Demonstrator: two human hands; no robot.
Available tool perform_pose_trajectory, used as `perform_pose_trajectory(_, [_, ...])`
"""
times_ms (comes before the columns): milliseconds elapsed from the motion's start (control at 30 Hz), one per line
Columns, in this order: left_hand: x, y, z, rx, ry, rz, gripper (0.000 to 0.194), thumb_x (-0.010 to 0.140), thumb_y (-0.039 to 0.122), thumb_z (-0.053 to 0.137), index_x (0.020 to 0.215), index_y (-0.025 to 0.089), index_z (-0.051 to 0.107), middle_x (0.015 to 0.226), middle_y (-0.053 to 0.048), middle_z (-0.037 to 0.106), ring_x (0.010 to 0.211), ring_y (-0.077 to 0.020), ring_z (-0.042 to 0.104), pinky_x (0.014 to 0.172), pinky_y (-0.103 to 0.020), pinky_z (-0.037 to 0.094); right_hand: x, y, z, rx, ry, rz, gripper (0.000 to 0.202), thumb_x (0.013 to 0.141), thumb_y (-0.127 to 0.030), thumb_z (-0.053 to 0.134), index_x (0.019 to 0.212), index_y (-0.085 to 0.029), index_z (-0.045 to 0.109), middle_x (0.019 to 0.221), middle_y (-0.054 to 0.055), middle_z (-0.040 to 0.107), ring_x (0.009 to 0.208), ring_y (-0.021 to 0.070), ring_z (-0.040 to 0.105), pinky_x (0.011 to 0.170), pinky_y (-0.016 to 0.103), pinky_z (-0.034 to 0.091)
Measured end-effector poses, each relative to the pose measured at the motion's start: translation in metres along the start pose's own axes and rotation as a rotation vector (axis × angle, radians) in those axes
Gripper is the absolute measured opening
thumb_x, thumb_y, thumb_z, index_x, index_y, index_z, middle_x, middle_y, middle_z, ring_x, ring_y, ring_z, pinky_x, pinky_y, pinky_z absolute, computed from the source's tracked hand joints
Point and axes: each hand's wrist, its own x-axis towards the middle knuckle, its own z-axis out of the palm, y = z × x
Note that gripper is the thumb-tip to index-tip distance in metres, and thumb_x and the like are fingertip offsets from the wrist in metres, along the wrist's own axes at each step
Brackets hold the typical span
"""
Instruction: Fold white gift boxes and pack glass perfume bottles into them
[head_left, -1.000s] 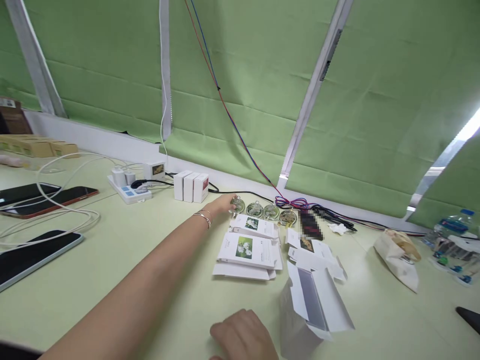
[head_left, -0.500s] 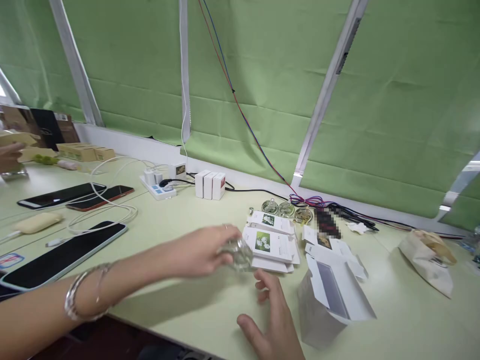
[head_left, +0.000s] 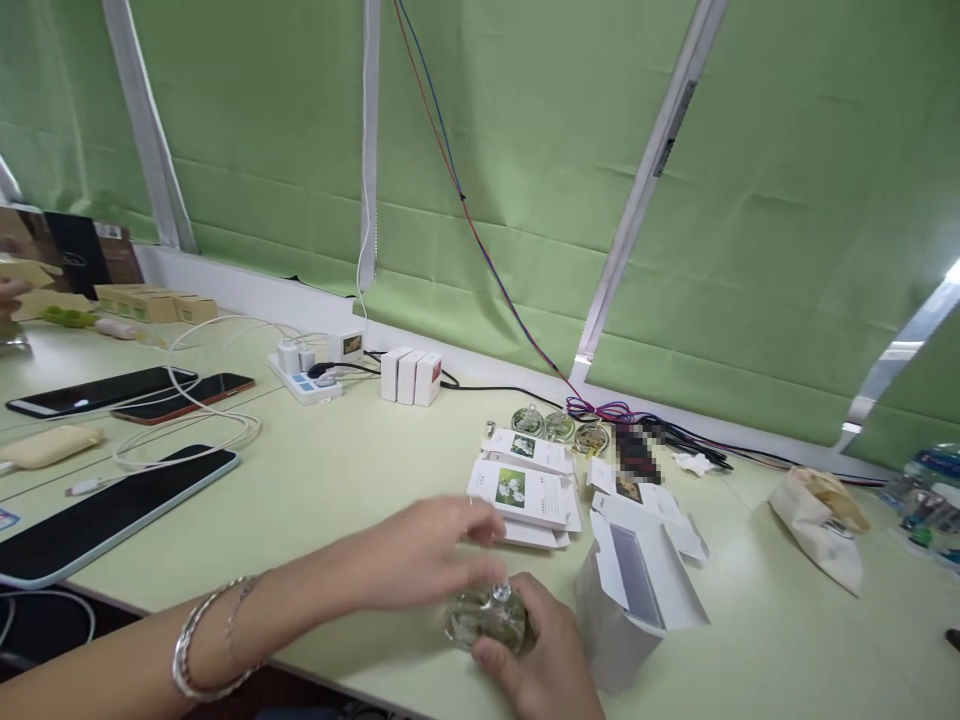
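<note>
My right hand (head_left: 551, 655) is closed around a round clear glass bottle (head_left: 480, 620), thumb at the front and fingers behind. The bottle stands near the table's front edge with its neck up and holds pale greenish liquid. Just above its neck is my left hand (head_left: 442, 550), fingers apart; I cannot tell whether its thumb touches the bottle. Flattened white cartons (head_left: 529, 492) with a flower picture lie behind my hands. Beside my right hand stands an open white box (head_left: 619, 620) with its flaps up. Three similar round glass bottles (head_left: 559, 425) sit at the back.
Three small white boxes (head_left: 410, 376) stand by a power strip (head_left: 307, 385) with chargers. Phones (head_left: 120, 515) and white cables lie left. A cloth pouch (head_left: 817, 530) and bundled black cables (head_left: 686, 440) are right. Another person's hand (head_left: 10, 297) shows at the far left edge.
The bottle has moved from my left hand down toward me into my right hand, which has closed on it. My left hand has let go and opened above it. The view has shifted slightly right.
</note>
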Motion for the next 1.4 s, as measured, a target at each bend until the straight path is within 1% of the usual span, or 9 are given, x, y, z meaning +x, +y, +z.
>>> perform_pose_trajectory(133, [0.055,-0.054,-0.016,0.124,0.286,-0.154,0.032,0.092,0.027,0.036,0.12,0.017,0.047,0.112,-0.01,0.062,0.1,-0.0215,0.06,0.085,-0.034,0.048,0.001,-0.01,-0.001,-0.016,-0.014,0.054,0.015,0.069,-0.03,0.065,0.075,-0.019,0.057,0.071,0.0,0.06,0.066,0.0167,0.055,0.059,0.023,0.039])
perform_pose_trajectory(233, [0.101,-0.097,-0.015,0.16,0.222,-0.175,0.044,0.083,0.015,0.048,0.126,0.007,0.043,0.128,-0.02,0.051,0.119,-0.0297,0.048,0.099,-0.043,0.038,0.002,-0.012,0.0,-0.014,0.001,0.04,0.016,0.068,-0.03,0.066,0.074,-0.019,0.057,0.07,0.0,0.059,0.066,0.0165,0.055,0.059,0.023,0.038])
perform_pose_trajectory(433, [0.162,-0.134,0.01,0.138,0.001,-0.025,0.027,0.087,0.023,0.056,0.113,0.016,0.056,0.121,-0.009,0.057,0.109,-0.0233,0.055,0.094,-0.042,0.045,0.006,-0.004,0.009,0.017,0.056,0.039,0.018,0.06,-0.022,0.071,0.072,-0.019,0.058,0.069,-0.001,0.058,0.065,0.0166,0.055,0.058,0.022,0.037])
perform_pose_trajectory(633, [0.186,-0.153,0.023,0.186,-0.038,-0.067,0.025,0.091,0.03,0.053,0.111,0.016,0.056,0.114,-0.008,0.058,0.096,-0.0194,0.059,0.082,-0.04,0.051,0.008,-0.008,0.007,-0.002,0.038,0.087,0.021,0.057,-0.015,0.072,0.07,-0.02,0.055,0.071,-0.002,0.058,0.068,0.0165,0.055,0.06,0.023,0.036])
perform_pose_trajectory(833, [0.171,-0.167,0.022,0.248,0.046,-0.123,0.025,0.091,0.03,0.052,0.112,0.017,0.056,0.115,-0.008,0.058,0.096,-0.0194,0.059,0.083,-0.04,0.051,0.008,-0.013,0.001,-0.013,0.003,0.079,0.021,0.063,-0.022,0.072,0.071,-0.02,0.053,0.071,-0.002,0.056,0.068,0.0164,0.054,0.06,0.023,0.035])
perform_pose_trajectory(1000, [0.154,-0.153,0.001,0.271,0.198,-0.138,0.022,0.089,0.029,0.054,0.105,0.015,0.059,0.109,-0.007,0.061,0.098,-0.0207,0.059,0.086,-0.042,0.048,0.007,-0.016,0.0,-0.02,0.005,0.086,0.019,0.063,-0.016,0.07,0.073,-0.02,0.054,0.074,-0.002,0.058,0.071,0.0166,0.055,0.063,0.023,0.037])
perform_pose_trajectory(1200, [0.1,-0.081,-0.029,0.156,0.334,-0.014,0.021,0.091,0.032,0.046,0.098,0.019,0.062,0.1,-0.004,0.067,0.093,-0.019,0.061,0.084,-0.031,0.048,0.004,-0.021,-0.004,-0.014,-0.038,0.118,0.015,0.067,-0.014,0.066,0.077,-0.02,0.055,0.08,-0.001,0.06,0.076,0.0174,0.056,0.066,0.024,0.039])
perform_pose_trajectory(1300, [0.048,-0.036,-0.022,0.009,0.286,0.119,0.016,0.087,0.032,0.052,0.089,0.021,0.064,0.09,-0.001,0.068,0.082,-0.016,0.063,0.075,-0.026,0.05,0.003,-0.021,-0.007,0.004,-0.064,0.104,0.016,0.07,-0.016,0.065,0.081,-0.02,0.055,0.084,0.0,0.06,0.08,0.0179,0.056,0.069,0.025,0.039])
perform_pose_trajectory(1400, [0.0,-0.006,0.004,-0.229,0.228,0.217,0.011,0.086,0.025,0.055,0.087,0.021,0.066,0.084,-0.001,0.068,0.077,-0.0137,0.063,0.071,-0.023,0.05,0.003,-0.019,-0.008,0.016,-0.083,0.085,0.016,0.072,-0.019,0.066,0.085,-0.019,0.057,0.085,0.001,0.06,0.08,0.0178,0.055,0.068,0.025,0.038])
